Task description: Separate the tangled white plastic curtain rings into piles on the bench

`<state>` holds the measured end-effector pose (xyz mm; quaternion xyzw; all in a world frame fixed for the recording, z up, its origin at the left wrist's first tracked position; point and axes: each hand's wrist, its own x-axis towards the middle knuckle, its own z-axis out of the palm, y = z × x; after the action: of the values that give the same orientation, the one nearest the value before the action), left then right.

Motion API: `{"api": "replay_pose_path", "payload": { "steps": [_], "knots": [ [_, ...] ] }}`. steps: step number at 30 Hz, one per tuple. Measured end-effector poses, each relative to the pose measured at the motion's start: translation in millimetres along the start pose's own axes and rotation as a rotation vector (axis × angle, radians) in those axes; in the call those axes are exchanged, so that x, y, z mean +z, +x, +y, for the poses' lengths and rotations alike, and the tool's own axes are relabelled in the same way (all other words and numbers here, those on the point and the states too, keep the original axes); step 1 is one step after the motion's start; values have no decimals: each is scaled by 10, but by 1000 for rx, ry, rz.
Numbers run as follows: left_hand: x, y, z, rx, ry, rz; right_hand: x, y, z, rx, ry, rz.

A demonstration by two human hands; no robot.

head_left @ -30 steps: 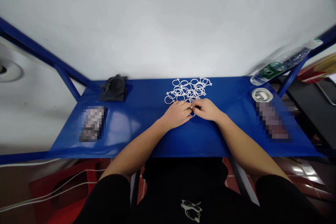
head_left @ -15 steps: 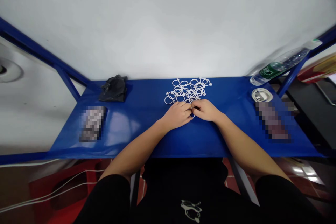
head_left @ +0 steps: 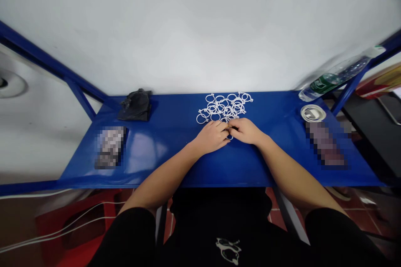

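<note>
My left hand (head_left: pixel 213 137) and my right hand (head_left: pixel 246 131) meet fingertip to fingertip over the blue table (head_left: pixel 175 133). Between them they pinch a white ring (head_left: pixel 231 137), most of it covered by the fingers; only a curved piece of its edge shows below. Both hands are closed, the knuckles turned up. Just beyond the fingertips lies a loose pile of white plastic rings (head_left: pixel 215 117), each with a small knob or eyelet on its rim. Some of the rings overlap, and the nearest ones are partly hidden by my fingers.
A crumpled black plastic bag (head_left: pixel 136 106) lies back left, with a blurred-out object (head_left: pixel 110 148) in front. At right are a coiled white cable (head_left: pixel 312 113), another blurred-out object (head_left: pixel 326 144) and a tilted bottle (head_left: pixel 338 76). A white wall (head_left: pixel 200 29) stands behind.
</note>
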<state>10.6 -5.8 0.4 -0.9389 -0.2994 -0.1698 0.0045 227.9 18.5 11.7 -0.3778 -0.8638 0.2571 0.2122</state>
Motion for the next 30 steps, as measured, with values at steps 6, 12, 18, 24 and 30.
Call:
{"api": "replay_pose_path", "payload": {
  "steps": [6,12,18,24,30],
  "knots": [
    [1,1,5,5,5,1,-3,0,-13,2,0,-3],
    [17,0,11,21,6,2,-6,5,-11,20,8,-13],
    [18,-1,12,12,19,2,-7,8,-14,17,39,-11],
    [13,-5,-1,18,6,-27,2,0,32,12,66,18],
    [13,-28,-62,-19,-28,9,26,-4,49,13,11,75]
  ]
}}
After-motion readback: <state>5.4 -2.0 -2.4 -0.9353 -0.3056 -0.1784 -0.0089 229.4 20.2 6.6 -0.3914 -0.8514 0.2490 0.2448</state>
